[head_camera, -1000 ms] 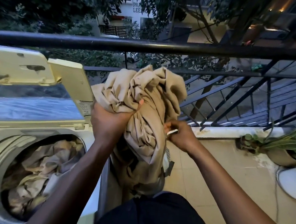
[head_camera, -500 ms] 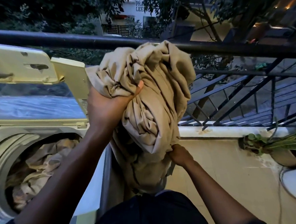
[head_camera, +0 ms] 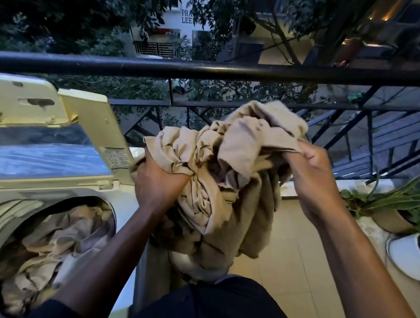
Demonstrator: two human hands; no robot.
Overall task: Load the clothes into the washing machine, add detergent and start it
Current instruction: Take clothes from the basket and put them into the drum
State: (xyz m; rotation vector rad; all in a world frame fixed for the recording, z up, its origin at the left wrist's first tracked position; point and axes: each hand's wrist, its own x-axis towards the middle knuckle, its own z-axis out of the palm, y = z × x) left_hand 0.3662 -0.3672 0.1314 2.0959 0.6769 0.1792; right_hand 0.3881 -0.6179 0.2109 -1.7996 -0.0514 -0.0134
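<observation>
While lifted, both hands point(head_camera: 229, 182) gripping cloth point(head_camera: 227, 184)

home balcony | black railing point(head_camera: 209, 70) | washing machine point(head_camera: 127, 203) | potted plants point(head_camera: 392, 209) | tiled floor point(head_camera: 291, 262)

Both hands point(head_camera: 161, 180) point(head_camera: 311, 179) grip beige cloth point(head_camera: 227, 184) beside washing machine point(head_camera: 125, 202).

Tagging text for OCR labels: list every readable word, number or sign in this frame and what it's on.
"PRA" over "LEE", both cut off by leaves: white building wall beyond the railing.
Sticker on the washing machine lid: printed lines, too small to read.
Nothing readable on the beige cloth or on the plant pots.
</observation>
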